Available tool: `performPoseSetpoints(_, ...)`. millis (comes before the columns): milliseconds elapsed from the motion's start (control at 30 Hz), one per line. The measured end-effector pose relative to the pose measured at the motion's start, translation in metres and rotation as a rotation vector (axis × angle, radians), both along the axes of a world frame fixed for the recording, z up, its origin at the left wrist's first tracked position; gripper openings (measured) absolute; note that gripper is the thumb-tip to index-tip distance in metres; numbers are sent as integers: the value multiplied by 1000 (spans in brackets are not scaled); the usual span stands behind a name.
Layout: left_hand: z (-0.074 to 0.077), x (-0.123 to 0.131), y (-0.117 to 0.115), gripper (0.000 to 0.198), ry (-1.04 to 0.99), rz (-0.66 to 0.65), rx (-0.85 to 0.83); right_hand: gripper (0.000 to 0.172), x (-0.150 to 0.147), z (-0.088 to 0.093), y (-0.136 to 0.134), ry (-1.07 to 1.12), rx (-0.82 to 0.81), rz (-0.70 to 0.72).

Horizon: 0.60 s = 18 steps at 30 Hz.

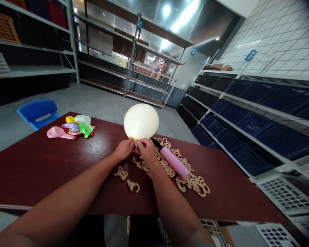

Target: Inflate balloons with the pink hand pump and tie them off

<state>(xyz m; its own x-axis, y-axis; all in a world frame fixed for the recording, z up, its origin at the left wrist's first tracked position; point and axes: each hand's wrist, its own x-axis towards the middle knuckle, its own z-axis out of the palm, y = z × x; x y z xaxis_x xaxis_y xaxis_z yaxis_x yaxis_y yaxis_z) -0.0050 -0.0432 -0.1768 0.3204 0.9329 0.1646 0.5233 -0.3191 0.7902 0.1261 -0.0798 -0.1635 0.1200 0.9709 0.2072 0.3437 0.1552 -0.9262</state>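
1. While both forearms reach out over the near edge of the dark red table (41, 171), the left hand (124, 149) and the right hand (146, 151) meet in the middle of it, fingers pinched together on the neck of an inflated balloon (141, 121).
2. That cream-white balloon stands just above the two hands, its round body free in the air and its neck down between the fingertips. Both hands are closed on this neck; I cannot see if a knot is there.
3. I judge the balloon very light and soft, with a thin stretched skin that can burst from a nail or a sharp edge, and a smooth round body that would slip away. The neck is the only good place to hold it, pinched firmly so the air stays inside.
4. Under and beside the right hand lies a heap of small beige curled pieces (190, 178), with a few loose ones (121, 172) nearer to me.
5. A pink hand pump (173, 162) lies on this heap, just right of the right hand, its black tip toward the balloon.
6. Farther left on the table is a small pile of flat coloured balloons (72, 128).
7. Behind the table stand a blue chair (37, 112) and metal shelves (134, 61).
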Motion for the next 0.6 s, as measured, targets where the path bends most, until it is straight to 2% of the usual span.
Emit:
performPoseSetpoints(133, 1, 3, -2, 31, -83, -32, -51, 18, -3, 0, 0, -195, 143, -144)
performPoseSetpoints(233, 4, 6, -6, 33, -204, -83, -192, 19, -2, -1, 1, -255, 194, -238)
performPoseSetpoints(300, 7, 7, -11, 32, -318, -145, -334, 18, -1, -2, 3, -251, 198, -283)
performPoseSetpoints(467, 19, 4, -21, 33, -530, -393, -680, 19, 6, -4, 8, -190, 220, -357)
performPoseSetpoints(600, 28, 0, -25, 35, -545, -492, -800, 20, 7, -6, 10, -74, 175, -361)
